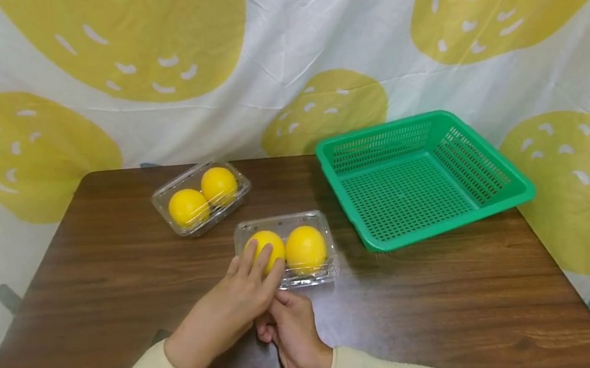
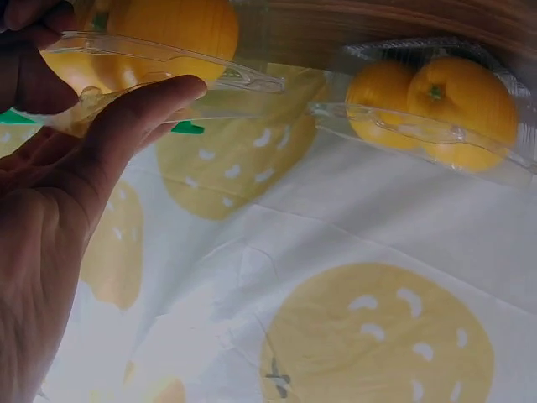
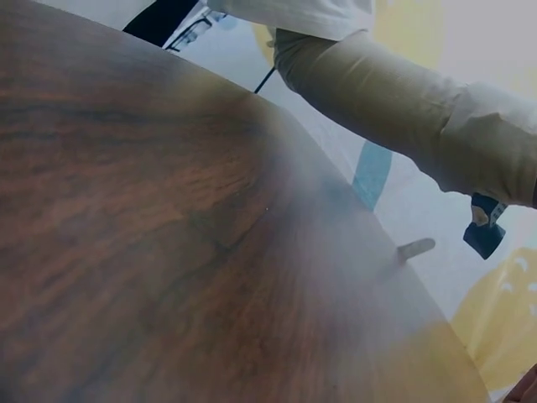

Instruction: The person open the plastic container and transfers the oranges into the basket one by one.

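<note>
A clear plastic clamshell [image 1: 329, 246] with two oranges [image 1: 305, 249] inside sits near the table's middle. My left hand [image 1: 241, 290] lies over its left side, fingers extended across the lid above one orange. In the left wrist view, a straight finger [image 2: 180, 91] of that hand rests along the lid. Below it, my right hand [image 1: 294, 332] has curled fingers and pinches the front edge of the clamshell with the thumb on top. Part of this grip is hidden behind the left hand.
Another clear clamshell [image 1: 207, 226] with two oranges stands at the back left. To the right is a green plastic basket [image 1: 451, 225] with slotted walls. A white cloth [image 1: 281, 43] with yellow prints hangs behind the brown wooden table [image 1: 435, 307].
</note>
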{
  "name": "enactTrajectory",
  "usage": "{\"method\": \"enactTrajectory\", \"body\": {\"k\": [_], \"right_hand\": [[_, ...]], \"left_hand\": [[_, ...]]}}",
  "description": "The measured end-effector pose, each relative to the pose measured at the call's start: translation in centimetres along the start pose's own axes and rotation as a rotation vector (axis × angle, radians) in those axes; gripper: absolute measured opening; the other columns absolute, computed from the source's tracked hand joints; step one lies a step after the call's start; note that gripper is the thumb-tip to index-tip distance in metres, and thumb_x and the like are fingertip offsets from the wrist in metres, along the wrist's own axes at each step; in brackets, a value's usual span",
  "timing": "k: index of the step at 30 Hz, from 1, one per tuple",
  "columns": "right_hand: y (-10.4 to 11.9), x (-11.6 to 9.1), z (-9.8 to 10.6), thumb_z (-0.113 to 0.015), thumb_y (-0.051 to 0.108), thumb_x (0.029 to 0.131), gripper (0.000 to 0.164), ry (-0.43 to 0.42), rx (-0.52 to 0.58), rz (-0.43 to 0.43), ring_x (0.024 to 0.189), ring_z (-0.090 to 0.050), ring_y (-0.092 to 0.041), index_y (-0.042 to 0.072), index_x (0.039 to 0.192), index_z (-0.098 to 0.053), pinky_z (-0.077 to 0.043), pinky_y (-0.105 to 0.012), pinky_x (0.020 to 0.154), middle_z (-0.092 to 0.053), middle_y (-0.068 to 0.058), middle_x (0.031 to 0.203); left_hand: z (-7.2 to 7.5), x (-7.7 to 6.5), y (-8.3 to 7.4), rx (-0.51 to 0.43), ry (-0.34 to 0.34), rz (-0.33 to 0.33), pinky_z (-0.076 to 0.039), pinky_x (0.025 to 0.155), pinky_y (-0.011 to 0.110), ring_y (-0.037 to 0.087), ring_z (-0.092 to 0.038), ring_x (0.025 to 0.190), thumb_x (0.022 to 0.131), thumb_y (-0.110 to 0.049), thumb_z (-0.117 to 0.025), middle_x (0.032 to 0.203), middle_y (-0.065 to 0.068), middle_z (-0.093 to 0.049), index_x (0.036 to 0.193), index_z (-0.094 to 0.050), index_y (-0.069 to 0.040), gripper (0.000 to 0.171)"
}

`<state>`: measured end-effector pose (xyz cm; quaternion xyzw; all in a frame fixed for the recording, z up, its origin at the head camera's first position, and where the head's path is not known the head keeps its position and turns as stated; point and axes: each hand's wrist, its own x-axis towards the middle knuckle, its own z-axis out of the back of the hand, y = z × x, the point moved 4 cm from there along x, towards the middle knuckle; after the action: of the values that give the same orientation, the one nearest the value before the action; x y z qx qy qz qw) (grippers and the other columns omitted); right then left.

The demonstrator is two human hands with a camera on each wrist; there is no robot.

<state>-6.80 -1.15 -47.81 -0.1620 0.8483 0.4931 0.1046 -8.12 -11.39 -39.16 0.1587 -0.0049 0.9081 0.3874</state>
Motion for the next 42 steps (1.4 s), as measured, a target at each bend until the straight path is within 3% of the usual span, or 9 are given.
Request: {"method": "enactTrajectory", "body": {"k": [7,12,16,20,24,27,31,37,42], "right_hand": [[0.1,-0.1,0.1,-0.066,0.002,0.102,0.014,0.032,-0.008,-0.011,0.050,-0.049,-0.008,0.005,0.091,-0.073,-0.044,-0.017,0.046,-0.056,-0.001,0.059],[0.1,-0.1,0.2,-0.070,0.007,0.104,0.010,0.039,-0.013,-0.024,0.050,-0.051,-0.007,0.001,0.100,-0.076,-0.044,-0.016,0.046,-0.058,-0.001,0.059],[0.2,-0.1,0.1,-0.071,0.010,0.105,0.018,0.039,-0.018,-0.037,0.050,-0.051,-0.006,-0.005,0.112,-0.077,-0.044,-0.015,0.045,-0.061,-0.001,0.062],[0.3,-0.1,0.0,-0.072,0.011,0.105,0.019,0.039,-0.017,-0.047,0.050,-0.053,-0.005,-0.008,0.109,-0.077,-0.044,-0.015,0.044,-0.068,-0.004,0.073],[0.2,-0.1,0.1,-0.070,0.009,0.106,0.021,0.042,-0.022,-0.051,0.051,-0.055,-0.005,-0.011,0.112,-0.075,-0.045,-0.015,0.045,-0.072,-0.005,0.085],[0.1,-0.2,0.2,-0.070,0.008,0.106,0.026,0.044,-0.027,-0.052,0.052,-0.056,-0.004,-0.013,0.122,-0.073,-0.046,-0.014,0.045,-0.073,-0.004,0.088],[0.1,-0.2,0.3,-0.069,0.008,0.107,0.026,0.046,-0.029,-0.050,0.052,-0.055,-0.004,-0.013,0.123,-0.074,-0.045,-0.014,0.046,-0.073,-0.004,0.088],[0.2,-0.3,0.3,-0.070,0.008,0.107,0.023,0.046,-0.025,-0.051,0.052,-0.056,-0.005,-0.010,0.120,-0.076,-0.045,-0.015,0.046,-0.072,-0.005,0.089],[0.2,-0.3,0.3,-0.070,0.009,0.107,0.023,0.045,-0.029,-0.061,0.052,-0.055,-0.005,-0.010,0.119,-0.076,-0.046,-0.015,0.046,-0.072,-0.005,0.090]], "left_hand": [[0.5,-0.4,0.0,-0.052,0.056,0.027,-0.063,0.099,0.065,0.059,-0.056,0.140,0.081,0.020,-0.083,0.152,0.036,-0.056,0.146,-0.054,0.001,0.074],[1.1,-0.4,0.5,-0.117,0.041,0.057,-0.062,0.101,0.065,0.056,-0.056,0.143,0.083,0.023,-0.080,0.155,0.034,-0.056,0.148,-0.053,0.000,0.074],[1.4,-0.4,0.9,-0.132,0.040,0.067,-0.061,0.103,0.065,0.054,-0.056,0.143,0.083,0.021,-0.081,0.154,0.034,-0.057,0.150,-0.056,0.001,0.074],[1.8,-0.4,1.5,-0.148,0.034,0.071,-0.059,0.108,0.062,0.051,-0.056,0.145,0.082,0.015,-0.087,0.155,0.032,-0.058,0.151,-0.058,0.004,0.076],[2.6,-0.4,2.3,-0.139,-0.035,0.075,-0.057,0.112,0.054,0.046,-0.058,0.145,0.085,0.016,-0.084,0.154,0.031,-0.059,0.149,-0.059,0.008,0.070],[3.2,-0.3,3.0,-0.129,-0.108,0.088,-0.059,0.110,0.048,0.043,-0.061,0.142,0.086,0.020,-0.079,0.152,0.030,-0.061,0.149,-0.058,0.010,0.067],[3.7,-0.1,3.9,-0.150,-0.222,0.124,-0.059,0.109,0.047,0.040,-0.066,0.137,0.089,0.016,-0.079,0.147,0.029,-0.065,0.146,-0.057,0.012,0.061],[4.3,0.0,5.4,-0.237,-0.390,0.259,-0.063,0.102,0.051,0.040,-0.074,0.122,0.097,0.007,-0.078,0.135,0.027,-0.072,0.141,-0.061,0.010,0.048],[4.6,0.0,6.4,-0.258,-0.483,0.394,-0.070,0.078,0.048,0.034,-0.076,0.084,0.098,0.003,-0.080,0.102,0.022,-0.077,0.125,-0.065,0.009,0.031]]}}
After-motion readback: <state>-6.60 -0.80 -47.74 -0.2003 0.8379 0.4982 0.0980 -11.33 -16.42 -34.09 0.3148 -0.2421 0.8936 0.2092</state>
